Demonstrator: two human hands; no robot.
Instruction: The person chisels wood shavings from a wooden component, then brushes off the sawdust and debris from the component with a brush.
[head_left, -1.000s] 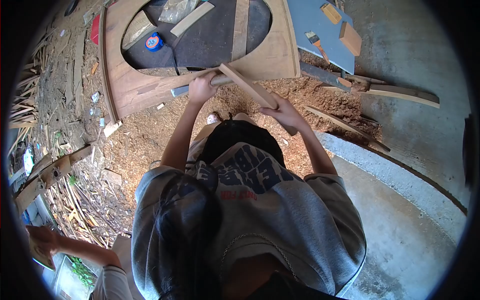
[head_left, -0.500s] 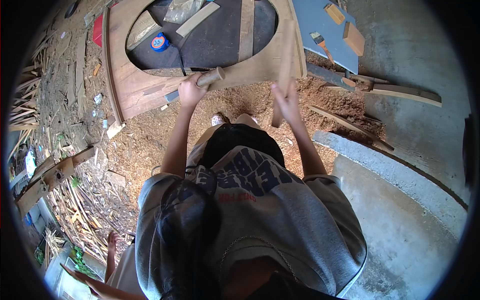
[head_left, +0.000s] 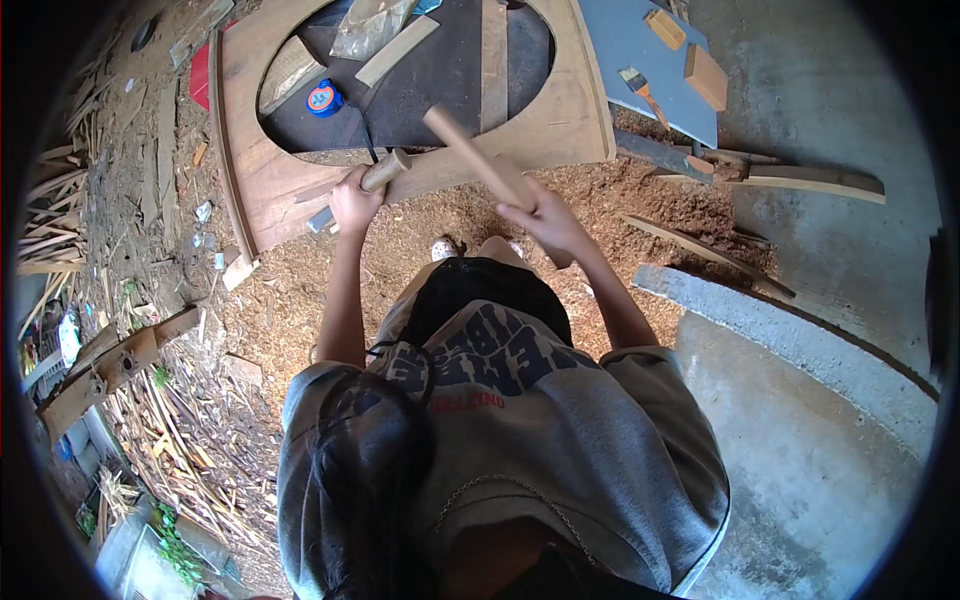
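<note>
My left hand (head_left: 355,202) is closed round the wooden handle (head_left: 386,170) of a chisel-like tool. Its grey blade (head_left: 320,219) points down to the left, over the near edge of a wooden panel (head_left: 275,190) with a large oval opening. In my right hand (head_left: 548,217) is a wooden stick (head_left: 470,152), slanting up to the left above the panel's front edge. The stick and the handle are apart. A blue tape measure (head_left: 324,98) and several wood pieces lie inside the oval.
A paintbrush (head_left: 643,95) and wooden blocks rest on a grey board (head_left: 630,50) at the right. Wood shavings (head_left: 420,235) cover the ground round my feet. A concrete curb (head_left: 780,330) runs along the right, and wood scraps (head_left: 190,430) are heaped at the left.
The stick has swung from nearly upright to a leftward slant, closer to the handle. My right hand has moved slightly left and down. The other person's arm at the lower left has mostly left the view.
</note>
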